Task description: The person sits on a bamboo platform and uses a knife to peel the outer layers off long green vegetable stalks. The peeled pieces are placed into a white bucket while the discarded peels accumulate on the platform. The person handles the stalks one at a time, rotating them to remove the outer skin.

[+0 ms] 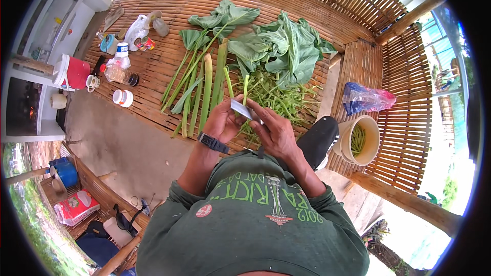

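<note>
My left hand [223, 121], with a dark watch on its wrist, is closed around a peeled-looking green stalk [228, 83]. My right hand [276, 131] grips a knife [240, 108], its handle hidden by the fingers. The pale blade crosses between both hands, close to the left fingertips. A second green stalk [246, 88] rises just behind the blade; which hand holds it I cannot tell. Beyond the hands, a heap of green peelings [279, 97] lies on the bamboo platform [169, 30]. Long thick leaf stalks [206, 89] lie to the left of it.
Large green leaves [286, 46] are spread at the back. A pail of cut green pieces [369, 140] stands at right, near a plastic bag [365, 98]. Left, there are a bottle [120, 74], a white-lidded jar [123, 97] and a red bucket [71, 71].
</note>
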